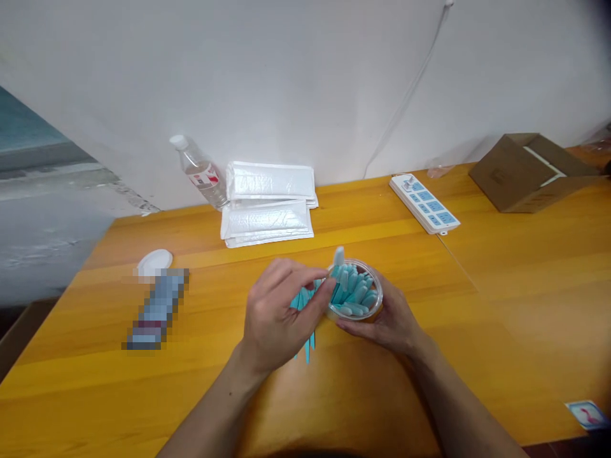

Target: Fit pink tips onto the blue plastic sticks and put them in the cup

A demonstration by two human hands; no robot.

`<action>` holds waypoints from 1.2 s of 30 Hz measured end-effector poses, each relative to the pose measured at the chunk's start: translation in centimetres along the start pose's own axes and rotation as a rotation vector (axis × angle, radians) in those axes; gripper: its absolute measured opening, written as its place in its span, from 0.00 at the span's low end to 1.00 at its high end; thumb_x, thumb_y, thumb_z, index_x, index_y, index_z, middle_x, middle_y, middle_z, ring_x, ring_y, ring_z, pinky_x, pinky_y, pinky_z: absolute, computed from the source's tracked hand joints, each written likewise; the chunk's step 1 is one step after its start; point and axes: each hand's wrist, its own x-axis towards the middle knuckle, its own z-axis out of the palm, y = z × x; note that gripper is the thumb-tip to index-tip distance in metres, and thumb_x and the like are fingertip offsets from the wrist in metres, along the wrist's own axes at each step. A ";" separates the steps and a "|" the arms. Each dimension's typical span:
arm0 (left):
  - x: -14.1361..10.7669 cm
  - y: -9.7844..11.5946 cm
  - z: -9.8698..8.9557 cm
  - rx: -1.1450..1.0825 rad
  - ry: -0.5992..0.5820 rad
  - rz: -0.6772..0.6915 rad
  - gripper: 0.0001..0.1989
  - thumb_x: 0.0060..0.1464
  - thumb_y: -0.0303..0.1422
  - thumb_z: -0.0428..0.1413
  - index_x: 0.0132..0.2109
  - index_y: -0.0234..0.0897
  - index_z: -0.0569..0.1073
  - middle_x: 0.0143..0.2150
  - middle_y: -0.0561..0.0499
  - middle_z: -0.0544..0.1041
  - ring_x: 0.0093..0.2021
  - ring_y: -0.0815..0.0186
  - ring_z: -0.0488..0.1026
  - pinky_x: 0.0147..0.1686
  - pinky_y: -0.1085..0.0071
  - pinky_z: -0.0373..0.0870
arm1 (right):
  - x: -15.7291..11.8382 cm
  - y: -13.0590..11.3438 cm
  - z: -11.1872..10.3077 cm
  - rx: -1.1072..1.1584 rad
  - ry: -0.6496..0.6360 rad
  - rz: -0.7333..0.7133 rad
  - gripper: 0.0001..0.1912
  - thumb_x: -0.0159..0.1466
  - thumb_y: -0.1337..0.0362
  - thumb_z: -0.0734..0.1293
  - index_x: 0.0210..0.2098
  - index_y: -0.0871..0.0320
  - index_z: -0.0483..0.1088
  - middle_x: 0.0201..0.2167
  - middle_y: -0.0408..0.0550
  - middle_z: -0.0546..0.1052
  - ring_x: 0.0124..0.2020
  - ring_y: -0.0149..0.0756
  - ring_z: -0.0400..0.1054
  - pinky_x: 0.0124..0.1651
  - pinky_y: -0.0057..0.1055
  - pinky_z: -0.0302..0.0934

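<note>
My right hand (394,316) is wrapped round a clear round plastic tub (379,296), which tilts towards me above the table. Packed inside are many small teal sticks (356,289) with pale, rounded ends. My left hand (281,305) is at the tub's left rim, thumb and forefinger pinched on one teal stick with a pale tip (338,256) that rises above the others. Whether its lower end is still among the rest I cannot tell. Beneath the left hand, several loose teal sticks (308,346) lie on the wooden table, partly hidden by the hand.
Silvery padded mailers (267,219) lie in two stacks near the wall beside a plastic bottle (203,175). A white lid (155,261) and a blurred-out phone-shaped object (160,308) are at left. A power strip (424,203), a cardboard box (520,175) and a card (589,415) are at right.
</note>
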 end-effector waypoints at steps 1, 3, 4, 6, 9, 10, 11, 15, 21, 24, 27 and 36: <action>-0.5 -0.8 -0.2 0.010 -0.023 -0.039 0.04 0.55 0.29 0.62 0.39 0.38 0.77 0.29 0.53 0.74 0.31 0.69 0.70 0.34 0.71 0.68 | 0.0 0.0 0.0 -0.001 0.000 -0.003 0.43 0.52 0.58 0.78 0.63 0.49 0.59 0.59 0.51 0.71 0.58 0.50 0.68 0.60 0.48 0.64; -2.0 -2.6 -1.0 0.069 -0.012 -0.188 0.04 0.57 0.33 0.60 0.34 0.38 0.76 0.26 0.54 0.71 0.27 0.69 0.67 0.30 0.71 0.65 | 0.0 0.1 -0.1 0.004 -0.007 0.004 0.43 0.52 0.58 0.78 0.62 0.50 0.59 0.59 0.52 0.71 0.58 0.50 0.68 0.61 0.49 0.63; -2.8 -3.5 -1.3 0.125 -0.021 -0.288 0.09 0.58 0.36 0.59 0.31 0.38 0.74 0.24 0.54 0.69 0.25 0.69 0.65 0.28 0.71 0.63 | 0.0 0.1 -0.1 0.011 -0.013 0.011 0.42 0.52 0.58 0.78 0.62 0.50 0.59 0.59 0.52 0.71 0.58 0.50 0.67 0.61 0.49 0.63; -4.4 -5.2 -1.8 0.287 -0.115 -0.494 0.15 0.59 0.41 0.56 0.27 0.39 0.72 0.22 0.54 0.68 0.23 0.69 0.64 0.26 0.71 0.59 | -0.1 0.1 -0.1 0.021 -0.019 0.019 0.43 0.52 0.58 0.78 0.63 0.50 0.59 0.59 0.52 0.71 0.59 0.51 0.67 0.62 0.49 0.63; -5.7 -7.3 -1.4 0.493 -0.367 -0.717 0.16 0.57 0.45 0.55 0.29 0.41 0.76 0.24 0.52 0.75 0.25 0.64 0.69 0.26 0.70 0.56 | -0.1 0.2 0.0 0.014 -0.010 0.018 0.43 0.52 0.58 0.78 0.63 0.50 0.58 0.60 0.52 0.70 0.59 0.50 0.67 0.62 0.48 0.62; -5.8 -7.8 -1.1 0.524 -0.420 -0.752 0.15 0.56 0.45 0.55 0.30 0.41 0.77 0.26 0.51 0.77 0.27 0.62 0.71 0.26 0.69 0.55 | -0.1 0.2 0.0 0.008 -0.006 0.016 0.44 0.52 0.58 0.78 0.63 0.50 0.58 0.60 0.52 0.70 0.59 0.50 0.67 0.62 0.47 0.62; -5.9 -8.3 -0.9 0.532 -0.455 -0.776 0.15 0.56 0.45 0.54 0.30 0.41 0.77 0.26 0.50 0.78 0.28 0.61 0.72 0.26 0.69 0.55 | -0.1 0.2 0.1 0.004 -0.004 0.014 0.44 0.52 0.58 0.78 0.63 0.50 0.59 0.59 0.52 0.71 0.59 0.50 0.67 0.62 0.47 0.62; -5.4 -9.4 -1.2 0.381 -0.518 -0.843 0.12 0.54 0.40 0.55 0.27 0.39 0.76 0.26 0.51 0.78 0.28 0.63 0.73 0.26 0.70 0.59 | -0.1 0.2 0.0 -0.018 -0.002 0.012 0.43 0.52 0.58 0.78 0.63 0.50 0.58 0.59 0.52 0.71 0.58 0.50 0.67 0.61 0.48 0.63; -3.3 -4.5 -2.6 -0.143 0.018 -0.686 0.09 0.57 0.39 0.59 0.37 0.38 0.76 0.25 0.54 0.72 0.23 0.70 0.67 0.24 0.74 0.64 | -0.1 0.1 0.0 0.007 -0.021 0.019 0.42 0.52 0.57 0.78 0.62 0.51 0.60 0.59 0.52 0.71 0.59 0.49 0.67 0.62 0.47 0.62; -1.2 -1.0 -1.3 -0.243 0.253 -0.355 0.04 0.57 0.34 0.61 0.38 0.40 0.76 0.27 0.55 0.70 0.27 0.71 0.67 0.28 0.75 0.66 | 0.0 0.0 0.0 0.022 -0.021 0.029 0.42 0.53 0.57 0.78 0.63 0.50 0.59 0.59 0.51 0.71 0.59 0.49 0.66 0.62 0.46 0.62; 0.4 0.3 0.2 -0.187 0.138 -0.137 0.02 0.56 0.29 0.62 0.37 0.40 0.78 0.26 0.56 0.66 0.28 0.72 0.64 0.29 0.75 0.64 | 0.0 0.1 -0.1 0.020 -0.017 0.021 0.43 0.52 0.57 0.78 0.62 0.50 0.59 0.59 0.51 0.71 0.58 0.49 0.67 0.61 0.46 0.63; -4.2 -5.6 -1.4 0.190 -0.107 -0.472 0.14 0.60 0.39 0.56 0.28 0.37 0.71 0.21 0.58 0.59 0.23 0.71 0.57 0.26 0.73 0.55 | 0.0 0.1 0.0 0.031 -0.025 0.028 0.42 0.52 0.58 0.78 0.62 0.50 0.60 0.60 0.51 0.71 0.60 0.49 0.66 0.63 0.45 0.62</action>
